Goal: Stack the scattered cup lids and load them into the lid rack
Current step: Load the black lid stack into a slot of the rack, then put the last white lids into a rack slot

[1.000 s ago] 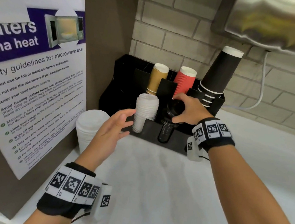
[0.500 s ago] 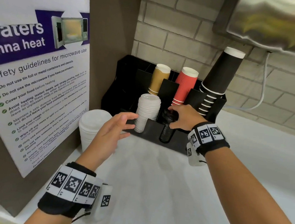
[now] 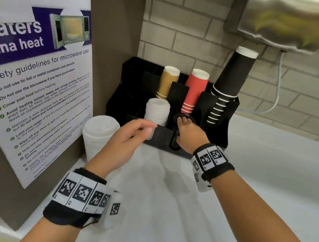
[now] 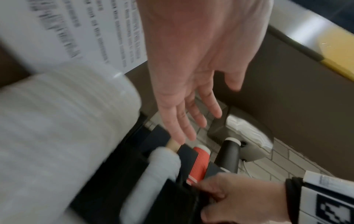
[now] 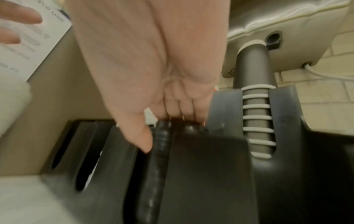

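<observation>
Black lids going down into the rack slot; white stack waits on the surface.

The right hand (image 3: pixel 188 133) presses its fingers (image 5: pixel 180 109) on top of the black lids (image 3: pixel 183 118) in the rack (image 3: pixel 158 136), thumb down the stack's side. The left hand (image 3: pixel 126 137) hovers with fingers spread, holding nothing, near the loose white stack (image 3: pixel 98 133) by the poster (image 3: pixel 34 69). Such lids are probably light, thin and springy, and a nested column tends to shear: better grip it low around the sides, with a steadying touch on top.
</observation>
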A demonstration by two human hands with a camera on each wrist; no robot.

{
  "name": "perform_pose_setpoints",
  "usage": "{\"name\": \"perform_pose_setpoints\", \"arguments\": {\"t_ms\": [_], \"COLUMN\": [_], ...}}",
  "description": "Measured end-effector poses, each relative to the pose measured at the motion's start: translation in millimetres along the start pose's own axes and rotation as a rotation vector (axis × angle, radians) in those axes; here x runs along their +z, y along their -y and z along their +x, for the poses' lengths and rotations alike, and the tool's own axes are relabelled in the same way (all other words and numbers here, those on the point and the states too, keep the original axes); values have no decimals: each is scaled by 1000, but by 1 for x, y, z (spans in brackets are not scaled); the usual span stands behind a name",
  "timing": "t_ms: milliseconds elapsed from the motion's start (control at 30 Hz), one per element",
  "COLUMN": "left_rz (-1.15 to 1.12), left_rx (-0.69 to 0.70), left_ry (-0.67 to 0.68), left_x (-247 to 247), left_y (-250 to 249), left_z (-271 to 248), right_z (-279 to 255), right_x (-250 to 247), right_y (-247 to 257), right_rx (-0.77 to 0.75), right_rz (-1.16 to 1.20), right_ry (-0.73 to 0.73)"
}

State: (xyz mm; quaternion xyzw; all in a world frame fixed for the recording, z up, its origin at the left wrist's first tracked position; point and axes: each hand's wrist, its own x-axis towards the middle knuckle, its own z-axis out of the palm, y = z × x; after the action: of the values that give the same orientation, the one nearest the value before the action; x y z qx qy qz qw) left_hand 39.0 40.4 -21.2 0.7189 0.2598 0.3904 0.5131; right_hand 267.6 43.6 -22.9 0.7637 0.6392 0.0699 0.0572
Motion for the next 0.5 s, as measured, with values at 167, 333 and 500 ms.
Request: {"name": "perform_pose_setpoints", "arguments": {"t_ms": [167, 333, 500], "left_rz": [591, 1100, 1250], "left_rx": [84, -345, -584], "left_ry": [67, 147, 238], "left_x": [-21, -39, -38], "left_y": [-27, -35, -21], "left_z": [29, 37, 22], "right_z": [-8, -2, 13], "right_x": [-28, -17, 10], "right_y": [18, 82, 128], "right_rx": [-108, -253, -242], "right_rz": [200, 687, 1014], "right_ry": [-304, 215, 402]}}
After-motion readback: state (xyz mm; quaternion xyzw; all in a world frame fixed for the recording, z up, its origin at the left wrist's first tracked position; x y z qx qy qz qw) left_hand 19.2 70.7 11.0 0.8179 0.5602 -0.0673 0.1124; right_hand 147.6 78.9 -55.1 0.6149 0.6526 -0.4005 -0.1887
